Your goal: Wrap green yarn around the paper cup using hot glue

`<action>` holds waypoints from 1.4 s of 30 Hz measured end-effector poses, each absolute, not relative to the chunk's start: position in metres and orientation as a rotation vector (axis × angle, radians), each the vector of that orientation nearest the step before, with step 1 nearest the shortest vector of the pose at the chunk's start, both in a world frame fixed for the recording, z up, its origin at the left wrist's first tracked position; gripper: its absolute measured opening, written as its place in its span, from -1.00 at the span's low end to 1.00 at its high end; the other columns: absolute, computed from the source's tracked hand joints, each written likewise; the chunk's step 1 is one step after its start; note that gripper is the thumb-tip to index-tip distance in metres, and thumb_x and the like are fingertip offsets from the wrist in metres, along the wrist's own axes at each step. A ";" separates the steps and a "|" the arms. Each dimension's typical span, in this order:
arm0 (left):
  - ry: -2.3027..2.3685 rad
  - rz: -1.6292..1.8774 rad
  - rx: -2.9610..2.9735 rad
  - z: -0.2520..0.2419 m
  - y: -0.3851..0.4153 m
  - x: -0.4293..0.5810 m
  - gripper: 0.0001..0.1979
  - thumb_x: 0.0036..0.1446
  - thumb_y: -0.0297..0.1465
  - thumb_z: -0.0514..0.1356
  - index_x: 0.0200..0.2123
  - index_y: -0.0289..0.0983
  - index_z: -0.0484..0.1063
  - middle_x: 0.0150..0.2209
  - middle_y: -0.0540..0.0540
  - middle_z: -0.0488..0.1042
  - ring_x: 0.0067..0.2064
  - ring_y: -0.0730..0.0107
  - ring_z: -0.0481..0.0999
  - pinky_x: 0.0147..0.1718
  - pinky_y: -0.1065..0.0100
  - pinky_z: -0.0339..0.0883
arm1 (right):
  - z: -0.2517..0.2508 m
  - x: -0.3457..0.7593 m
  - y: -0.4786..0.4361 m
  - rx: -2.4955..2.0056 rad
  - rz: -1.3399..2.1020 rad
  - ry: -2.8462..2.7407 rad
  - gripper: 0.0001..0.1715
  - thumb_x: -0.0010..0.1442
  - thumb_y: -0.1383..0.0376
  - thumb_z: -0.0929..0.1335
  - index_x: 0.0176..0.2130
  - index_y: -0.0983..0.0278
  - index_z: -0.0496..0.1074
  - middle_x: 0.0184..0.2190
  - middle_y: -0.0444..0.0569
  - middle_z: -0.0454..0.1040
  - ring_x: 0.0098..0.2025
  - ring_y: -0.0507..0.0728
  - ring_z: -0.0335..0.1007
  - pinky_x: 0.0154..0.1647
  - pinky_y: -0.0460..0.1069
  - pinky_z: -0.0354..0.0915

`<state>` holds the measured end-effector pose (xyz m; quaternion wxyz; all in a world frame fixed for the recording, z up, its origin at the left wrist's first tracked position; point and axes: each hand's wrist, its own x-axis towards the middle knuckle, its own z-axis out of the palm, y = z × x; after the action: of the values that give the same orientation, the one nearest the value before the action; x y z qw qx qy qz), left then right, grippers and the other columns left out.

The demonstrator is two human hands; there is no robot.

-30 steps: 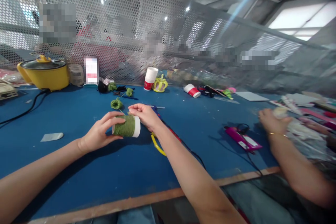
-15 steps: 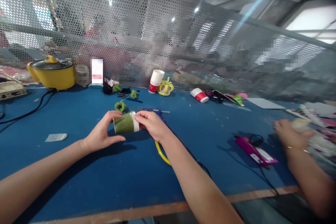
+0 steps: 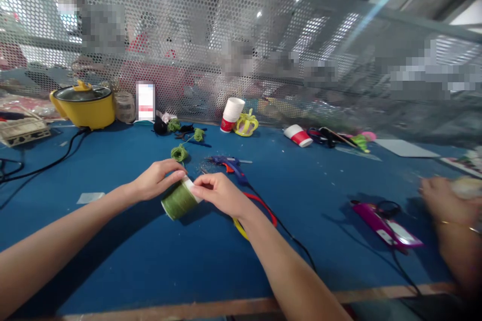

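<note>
A paper cup wrapped in green yarn, with a white band bare at its rim end, is held tilted above the blue table. My right hand pinches that white rim between thumb and fingers. At the cup's upper edge, my left hand has its thumb and fingertips closed on a thin strand of green yarn. The strand leads back to a small green yarn ball just beyond the hands. Behind my right hand lies a blue glue gun. Red and yellow looped handles show partly under my right forearm.
Along the back stand a yellow pot, a jar, a lit phone, stacked paper cups and a yellow crown-shaped piece. A cup lies sideways. At right are a purple device and another person's hand.
The cup has tipped, its wrapped end swinging down toward me. My left hand has moved from around its base to the rim side and closed. The view has shifted slightly.
</note>
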<state>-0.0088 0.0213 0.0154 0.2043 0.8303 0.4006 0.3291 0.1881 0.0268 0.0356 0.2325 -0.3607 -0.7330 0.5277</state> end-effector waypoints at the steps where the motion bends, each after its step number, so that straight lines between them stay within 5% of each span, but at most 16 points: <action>1: 1.131 0.920 2.341 0.016 0.022 -0.009 -0.72 0.20 -0.29 -0.03 -0.33 -0.32 0.40 -0.33 -0.12 0.44 -0.29 0.34 0.44 -0.29 0.30 0.33 | 0.036 0.189 0.027 -1.023 1.417 -2.008 -0.83 0.01 0.28 0.31 -0.54 0.33 0.37 -0.59 -0.15 0.31 -0.53 -0.03 0.18 -0.48 -0.11 0.10; 6: 1.133 0.957 2.375 0.015 0.024 -0.011 -0.80 0.14 -0.35 0.04 -0.47 -0.30 0.33 -0.25 -0.15 0.43 -0.21 0.32 0.43 -0.20 0.28 0.31 | 0.035 0.192 0.028 -1.146 1.241 -2.034 -0.80 0.02 0.27 0.28 -0.54 0.34 0.35 -0.63 -0.15 0.29 -0.56 -0.04 0.14 -0.53 -0.12 0.07; 10: 1.075 0.993 2.307 0.016 0.023 -0.005 -0.78 0.12 -0.35 0.06 -0.16 -0.29 0.26 -0.04 -0.21 0.35 -0.02 0.25 0.35 -0.05 0.19 0.24 | 0.031 0.191 0.025 -1.177 1.163 -2.056 -0.80 0.03 0.28 0.26 -0.54 0.34 0.34 -0.61 -0.13 0.30 -0.55 -0.03 0.16 -0.52 -0.12 0.08; 12: 1.029 0.900 2.277 0.015 0.022 -0.002 -0.69 0.15 -0.32 0.03 -0.05 -0.29 0.21 -0.05 -0.20 0.36 -0.03 0.27 0.36 -0.07 0.22 0.26 | 0.030 0.190 0.023 -1.154 1.133 -2.059 -0.79 0.04 0.28 0.25 -0.54 0.33 0.34 -0.61 -0.14 0.29 -0.55 -0.03 0.14 -0.53 -0.12 0.06; 18: 1.223 0.887 2.346 0.009 0.016 -0.004 -0.66 0.11 -0.19 0.07 -0.14 -0.31 0.31 -0.32 -0.12 0.39 -0.30 0.32 0.42 -0.26 0.24 0.33 | 0.022 0.191 0.024 -1.151 1.087 -1.954 -0.78 0.05 0.25 0.25 -0.54 0.33 0.34 -0.61 -0.15 0.26 -0.55 -0.04 0.13 -0.52 -0.12 0.11; 25: 1.287 0.997 2.358 0.005 0.018 -0.006 -0.72 0.06 -0.18 0.12 -0.33 -0.29 0.29 -0.24 -0.17 0.41 -0.18 0.24 0.42 -0.20 0.23 0.32 | 0.009 0.186 0.022 -1.206 1.160 -1.762 -0.81 0.04 0.25 0.27 -0.48 0.33 0.37 -0.59 -0.13 0.33 -0.54 -0.02 0.22 -0.47 -0.10 0.20; 31: 1.246 0.903 2.350 0.003 0.021 -0.003 -0.55 0.02 -0.19 0.17 -0.05 -0.26 0.21 -0.18 -0.16 0.38 -0.24 0.30 0.44 -0.27 0.27 0.36 | 0.007 0.183 0.021 -1.236 1.132 -1.714 -0.81 0.03 0.25 0.27 -0.47 0.32 0.39 -0.59 -0.13 0.36 -0.54 -0.01 0.26 -0.48 -0.10 0.21; 36: 1.238 1.047 2.489 0.008 0.023 -0.004 -0.79 0.09 -0.25 0.11 -0.28 -0.27 0.37 -0.25 -0.14 0.36 -0.21 0.29 0.43 -0.24 0.28 0.35 | 0.008 0.185 0.025 -1.271 1.157 -1.632 -0.80 0.02 0.25 0.27 -0.47 0.32 0.39 -0.60 -0.13 0.35 -0.58 -0.02 0.23 -0.54 -0.11 0.17; 42: 1.411 1.071 2.182 0.008 0.024 0.005 -0.75 0.06 -0.18 0.10 -0.40 -0.27 0.29 -0.35 -0.08 0.35 -0.33 0.35 0.41 -0.38 0.34 0.33 | 0.006 0.185 0.026 -1.250 1.140 -1.618 -0.79 0.03 0.24 0.27 -0.47 0.33 0.40 -0.61 -0.13 0.35 -0.56 -0.01 0.26 -0.52 -0.11 0.16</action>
<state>0.0047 0.0237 0.0080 0.1650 0.7657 0.4951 0.3760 0.1855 0.0256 0.0056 0.3898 -0.4916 -0.6366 0.4485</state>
